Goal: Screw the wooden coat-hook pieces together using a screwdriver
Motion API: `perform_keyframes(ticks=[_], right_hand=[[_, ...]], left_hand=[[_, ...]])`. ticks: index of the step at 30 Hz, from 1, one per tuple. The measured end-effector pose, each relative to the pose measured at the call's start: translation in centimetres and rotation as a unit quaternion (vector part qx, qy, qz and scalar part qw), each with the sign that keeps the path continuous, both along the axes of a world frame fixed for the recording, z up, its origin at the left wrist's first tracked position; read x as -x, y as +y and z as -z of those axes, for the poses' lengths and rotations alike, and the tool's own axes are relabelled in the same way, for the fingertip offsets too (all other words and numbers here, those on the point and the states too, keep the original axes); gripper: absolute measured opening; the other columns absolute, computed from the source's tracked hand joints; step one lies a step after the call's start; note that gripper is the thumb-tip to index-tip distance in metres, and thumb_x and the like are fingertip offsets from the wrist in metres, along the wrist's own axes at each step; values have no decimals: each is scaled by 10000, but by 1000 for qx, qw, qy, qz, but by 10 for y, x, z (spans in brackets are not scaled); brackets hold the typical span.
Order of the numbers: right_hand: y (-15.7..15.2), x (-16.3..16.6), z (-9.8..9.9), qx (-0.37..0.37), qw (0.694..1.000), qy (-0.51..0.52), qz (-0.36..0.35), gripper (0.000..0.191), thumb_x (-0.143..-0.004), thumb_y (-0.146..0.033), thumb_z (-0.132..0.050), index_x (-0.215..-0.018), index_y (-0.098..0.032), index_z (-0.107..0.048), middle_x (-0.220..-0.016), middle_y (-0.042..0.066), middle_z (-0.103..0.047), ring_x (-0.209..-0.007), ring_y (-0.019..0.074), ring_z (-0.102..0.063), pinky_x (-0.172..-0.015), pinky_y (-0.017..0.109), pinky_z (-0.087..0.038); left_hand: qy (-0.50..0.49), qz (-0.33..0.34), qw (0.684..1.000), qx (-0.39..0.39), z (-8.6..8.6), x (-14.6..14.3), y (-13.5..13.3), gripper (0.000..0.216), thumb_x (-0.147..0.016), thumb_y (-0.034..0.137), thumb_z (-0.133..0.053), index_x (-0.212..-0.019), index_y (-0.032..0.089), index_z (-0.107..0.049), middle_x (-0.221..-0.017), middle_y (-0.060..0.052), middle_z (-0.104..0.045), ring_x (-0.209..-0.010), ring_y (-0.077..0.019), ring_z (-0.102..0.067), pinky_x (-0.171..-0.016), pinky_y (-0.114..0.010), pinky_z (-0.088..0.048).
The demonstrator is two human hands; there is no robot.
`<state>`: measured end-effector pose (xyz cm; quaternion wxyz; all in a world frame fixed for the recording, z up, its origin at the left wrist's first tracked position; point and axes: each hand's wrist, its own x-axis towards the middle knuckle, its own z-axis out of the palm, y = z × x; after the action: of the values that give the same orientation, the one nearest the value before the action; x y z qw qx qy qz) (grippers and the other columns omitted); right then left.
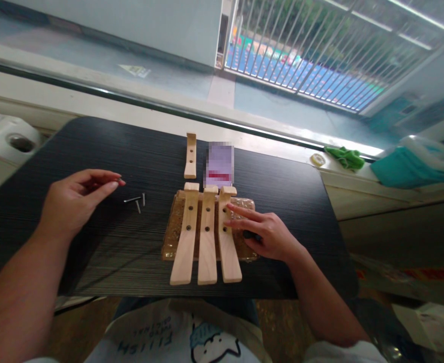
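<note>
My left hand (72, 201) is raised over the left of the table, thumb and fingertips pinched on a small screw (120, 180). Below it lie several loose screws (137, 201). My right hand (271, 234) rests by the rightmost wooden hook (229, 252), two fingertips touching it near its holes. A dark object like a tool handle (251, 235) is tucked under those fingers; most of it is hidden. Two more wooden hooks, one in the middle (207, 257) and one on the left (184, 254), lie alongside. All three rest across a brown taped package (172, 222).
A shorter wooden hook piece (190, 156) lies farther back, beside a blurred purple item (221, 159). The black table (290, 196) has a window ledge behind it, holding a tape roll (318, 160), a green cloth (345, 158) and a teal bin (403, 169).
</note>
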<state>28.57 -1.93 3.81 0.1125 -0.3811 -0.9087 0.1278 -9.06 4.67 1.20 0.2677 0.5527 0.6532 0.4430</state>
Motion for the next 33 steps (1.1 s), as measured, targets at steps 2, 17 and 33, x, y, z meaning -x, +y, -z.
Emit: perform_keyframes(ticks=[2,17,33], right_hand=[[0,0,0,2,1000,-2,0,515,-757,-112,-513,-1232,-298,-583,-1480,31,-489,-1098,204,-692,-776,316,-599],[0,0,-1,19,1000,-4,9,546,-759,-105,-513,-1258,-318,-576,-1494,14,-468,-1058,204,-709,-798,328,-596],[1,-2,-1,29,1000,10,6,507,-771,-111,-495,-1236,-282,-601,-1488,42,-473,-1088,238,-697,-842,387,-598]], left_hand=[[0,-1,1000,0,-1,-1,0,355,-619,426,-700,-882,189,-709,-876,-52,-738,-839,-220,-687,-874,-391,-537],[-4,-3,1000,5,1,1,0,356,-606,412,-704,-880,185,-707,-878,-55,-742,-852,-237,-698,-889,-420,-544],[-168,19,984,-54,-9,-2,-1,222,-575,233,-759,-777,198,-673,-724,44,-701,-747,-126,-675,-832,-252,-519]])
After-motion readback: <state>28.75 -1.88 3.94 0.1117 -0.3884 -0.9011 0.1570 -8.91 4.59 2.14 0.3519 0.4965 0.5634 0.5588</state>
